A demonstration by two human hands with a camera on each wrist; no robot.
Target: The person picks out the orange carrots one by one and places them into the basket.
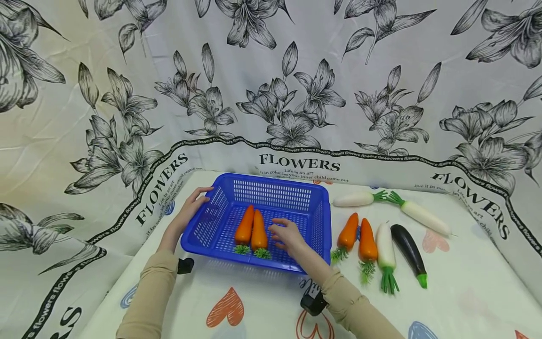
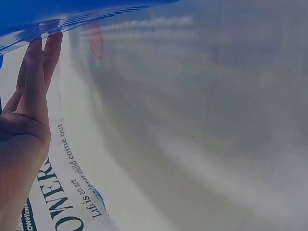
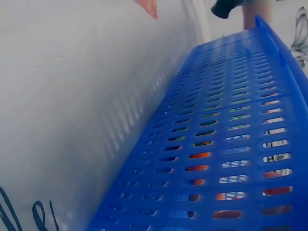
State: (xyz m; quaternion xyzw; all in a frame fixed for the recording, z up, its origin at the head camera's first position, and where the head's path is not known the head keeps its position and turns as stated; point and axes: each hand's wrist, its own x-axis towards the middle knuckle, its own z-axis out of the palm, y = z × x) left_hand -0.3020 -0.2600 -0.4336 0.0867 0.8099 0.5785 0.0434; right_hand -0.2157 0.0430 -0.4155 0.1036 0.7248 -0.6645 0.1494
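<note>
A person's right hand point(image 1: 289, 235) hung inside a blue, rectangular slotted plastic basket point(image 1: 275, 180), its fingers loosely bent and no object visible in them. Just to the left of those fingers lay the nearer of two vegetables in the basket, a plump orange toy-like carrot with a frilly green top point(image 1: 259, 231); its long axis ran near to far, the tip pointing away from the person and the leafy end toward them, roughly crosswise to the reaching fingers. A small gap appeared to separate fingertips and carrot, though contact was hard to rule out.

On the far side of that carrot from the right hand, a matching orange carrot with a green tuft point(image 1: 244, 228) lay close alongside, the pair's tips leaning together and their tops spreading slightly apart. The left hand point(image 1: 195, 201), farther from both, rested extended fingers against the basket's left edge, touching rather than clenching it.

To the right of the reaching hand, beyond the basket wall, lay two more orange carrots point(image 1: 367, 240), a white radish with green stalks point(image 1: 386, 247) and a glossy dark-purple eggplant point(image 1: 408, 249). The right wrist view showed only the basket's slotted side, the hand itself out of sight.
</note>
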